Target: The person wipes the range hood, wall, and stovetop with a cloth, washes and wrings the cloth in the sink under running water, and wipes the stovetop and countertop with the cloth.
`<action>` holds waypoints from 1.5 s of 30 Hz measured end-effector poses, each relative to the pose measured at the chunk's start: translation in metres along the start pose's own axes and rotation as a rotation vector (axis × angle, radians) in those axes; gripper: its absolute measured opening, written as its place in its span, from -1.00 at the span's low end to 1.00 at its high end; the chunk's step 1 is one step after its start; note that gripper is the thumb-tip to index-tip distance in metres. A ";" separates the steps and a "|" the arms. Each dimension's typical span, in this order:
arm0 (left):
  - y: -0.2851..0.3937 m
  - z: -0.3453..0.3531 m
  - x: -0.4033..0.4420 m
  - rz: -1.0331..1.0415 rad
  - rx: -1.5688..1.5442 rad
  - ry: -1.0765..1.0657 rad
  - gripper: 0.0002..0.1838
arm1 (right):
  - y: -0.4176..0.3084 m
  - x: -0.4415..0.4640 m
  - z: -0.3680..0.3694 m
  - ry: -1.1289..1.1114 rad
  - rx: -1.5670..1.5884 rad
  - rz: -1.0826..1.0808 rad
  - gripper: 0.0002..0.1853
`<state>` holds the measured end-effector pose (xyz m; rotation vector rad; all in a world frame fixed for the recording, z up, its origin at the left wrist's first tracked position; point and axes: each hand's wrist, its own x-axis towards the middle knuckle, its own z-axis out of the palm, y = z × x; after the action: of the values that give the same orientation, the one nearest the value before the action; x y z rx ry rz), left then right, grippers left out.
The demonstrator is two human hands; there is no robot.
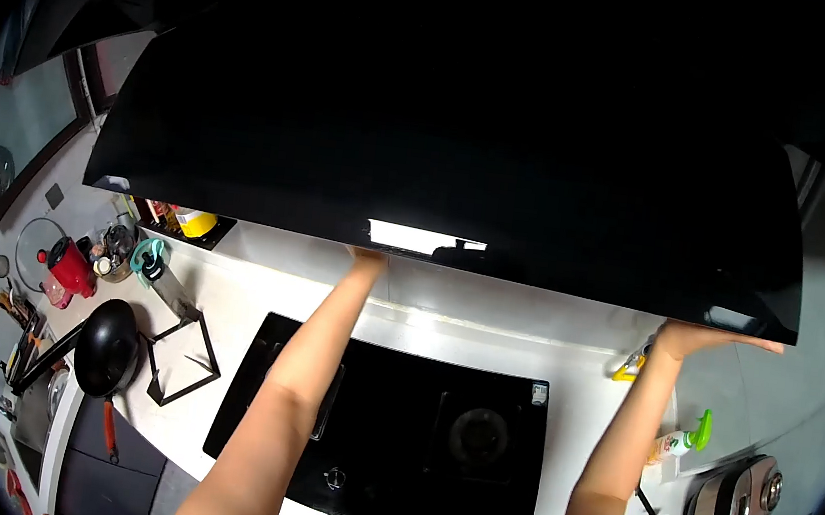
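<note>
A large glossy black range hood fills the upper middle of the head view. My left hand reaches up to its lower edge near the centre; its fingers are hidden behind the hood. At the hood's right end, my right hand touches the underside of the lower edge, with its fingers stretched out to the right. Below both forearms lies a black glass cooktop set in the white counter.
On the left are a black wok, a black pot stand, a red kettle and a teal-topped bottle. On the right stand a green pump bottle and a rice cooker. A wall rack holds condiments.
</note>
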<state>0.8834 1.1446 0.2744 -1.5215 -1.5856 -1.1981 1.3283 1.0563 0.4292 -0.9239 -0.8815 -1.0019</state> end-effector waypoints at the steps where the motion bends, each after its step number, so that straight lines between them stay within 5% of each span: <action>1: -0.009 -0.003 0.005 -0.008 -0.054 0.006 -0.42 | -0.019 -0.004 0.000 0.033 0.113 -0.012 0.03; 6: -0.063 -0.008 0.037 -0.330 -0.386 0.165 -0.44 | -0.034 -0.052 -0.009 -0.104 0.327 0.472 -0.25; 9: -0.058 0.003 0.030 -0.733 -0.756 0.406 -0.45 | -0.042 -0.064 0.000 -0.117 0.638 0.519 -0.23; 13: 0.006 0.017 0.014 -1.080 -1.063 0.662 -0.46 | -0.033 -0.080 0.016 -0.214 0.623 0.472 -0.13; 18: 0.116 0.017 0.010 -1.279 -0.958 0.523 -0.46 | -0.027 -0.087 0.032 -0.309 0.723 0.470 -0.09; 22: 0.180 0.028 -0.011 -1.243 -1.082 0.319 -0.52 | -0.014 -0.097 0.044 -0.388 0.720 0.413 -0.10; 25: 0.161 0.003 -0.043 -0.979 -1.338 -0.063 -0.61 | -0.015 -0.102 0.049 -0.402 0.763 0.462 -0.12; 28: 0.103 -0.021 -0.095 -1.097 -1.699 -0.027 -0.62 | -0.025 -0.122 0.043 -0.438 0.783 0.493 -0.17; 34: -0.088 -0.063 -0.134 -0.851 -0.852 0.283 -0.51 | -0.113 -0.228 -0.033 -0.765 0.730 0.413 -0.21; 36: -0.156 -0.064 -0.108 -0.580 -0.617 0.243 -0.49 | -0.161 -0.262 -0.068 -0.968 0.753 0.437 -0.22; 39: -0.251 -0.028 -0.068 -0.524 -0.140 0.233 -0.44 | -0.213 -0.293 -0.114 -1.204 0.806 0.519 -0.22; 42: -0.264 -0.009 -0.033 -0.516 -0.114 0.273 -0.42 | -0.223 -0.311 -0.141 -1.295 0.823 0.422 -0.22; 45: -0.217 0.036 -0.055 -0.200 -0.003 0.331 -0.46 | -0.220 -0.323 -0.134 -1.296 0.782 0.344 -0.26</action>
<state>0.6838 1.1716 0.1708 -1.1146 -1.5337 -1.4766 1.0513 0.9701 0.1353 -0.9153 -1.9006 0.4103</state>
